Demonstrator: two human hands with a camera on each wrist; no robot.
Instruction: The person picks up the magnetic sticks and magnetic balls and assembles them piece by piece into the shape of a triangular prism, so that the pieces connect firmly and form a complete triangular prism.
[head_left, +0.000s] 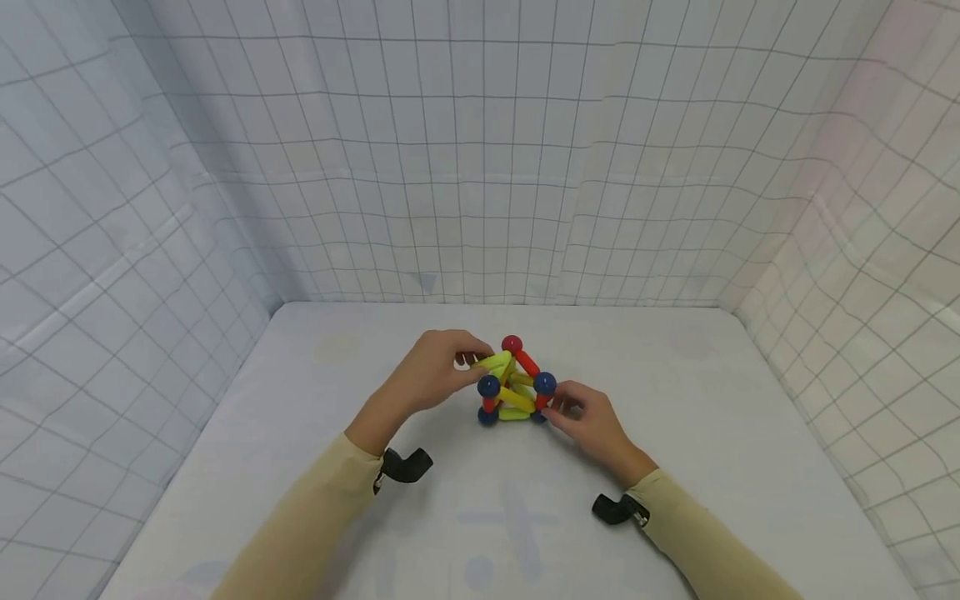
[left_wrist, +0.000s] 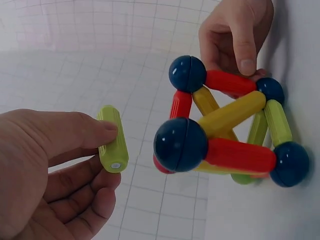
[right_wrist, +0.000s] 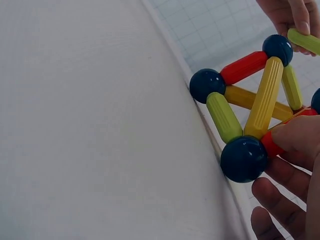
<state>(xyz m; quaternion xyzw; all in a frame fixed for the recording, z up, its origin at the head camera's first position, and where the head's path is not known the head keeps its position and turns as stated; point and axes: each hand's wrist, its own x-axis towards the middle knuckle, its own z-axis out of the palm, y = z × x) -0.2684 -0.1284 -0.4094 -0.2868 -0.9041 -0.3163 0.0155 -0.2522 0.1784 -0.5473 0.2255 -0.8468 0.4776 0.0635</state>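
Note:
A small frame of magnetic building rods and balls [head_left: 516,402] stands on the table, with blue balls at its front corners and a red ball [head_left: 512,343] at the top back. Red, yellow and light green rods join them. Thumb and fingers of my left hand [head_left: 442,367] pinch a loose light green rod [left_wrist: 113,139], held apart from the blue ball [left_wrist: 181,145] in the left wrist view. At the frame's right front corner, my right hand [head_left: 594,423] grips an upright red rod [right_wrist: 272,144] between two blue balls, close above the lower ball [right_wrist: 244,159].
The frame rests on a white table [head_left: 480,500]. Pale cloth with a dark grid [head_left: 465,150] rises behind the table and along both sides. Black wrist mounts [head_left: 407,465] stick out below the sleeves.

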